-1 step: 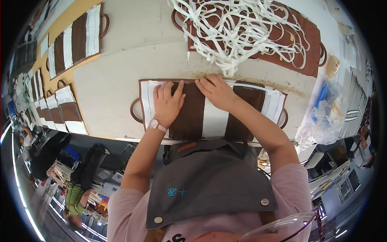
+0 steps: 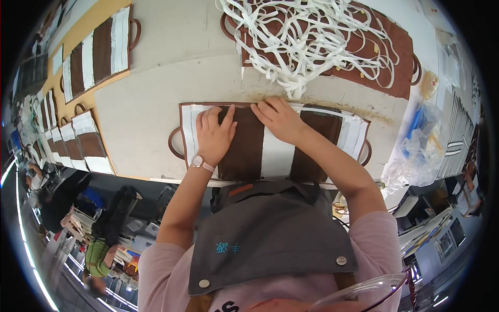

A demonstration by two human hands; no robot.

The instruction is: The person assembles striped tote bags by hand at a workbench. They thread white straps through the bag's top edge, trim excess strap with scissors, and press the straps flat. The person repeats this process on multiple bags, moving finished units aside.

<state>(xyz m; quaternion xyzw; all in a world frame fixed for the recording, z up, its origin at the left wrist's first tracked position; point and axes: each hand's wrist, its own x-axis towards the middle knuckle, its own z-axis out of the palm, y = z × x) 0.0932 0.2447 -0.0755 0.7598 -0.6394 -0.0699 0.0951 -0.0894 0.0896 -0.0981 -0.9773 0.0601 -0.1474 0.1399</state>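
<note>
A brown-and-white striped panel [image 2: 277, 151] lies flat on the table before me, probably part of a bag, with a brown loop handle [image 2: 175, 143] at its left end and another [image 2: 366, 153] at its right. My left hand [image 2: 213, 135], with a watch at the wrist, rests on the panel's left part, fingers spread toward the far edge. Just right of it, my right hand [image 2: 278, 118] presses that edge with bent fingertips, its thumb side hidden in part. Along the edge to its right runs a thin white strip [image 2: 317, 109]. Nothing is lifted off the table.
A tangled heap of white tape [image 2: 306, 47] lies on brown pieces [image 2: 400, 62] at the far right. Similar striped panels [image 2: 96, 54] lie at the left. Clear plastic bags [image 2: 418, 151] sit at the right edge. Another person [image 2: 99, 255] is farther off at lower left.
My fingertips have shifted very slightly to the left along the panel's far edge. The panel and everything around it look the same.
</note>
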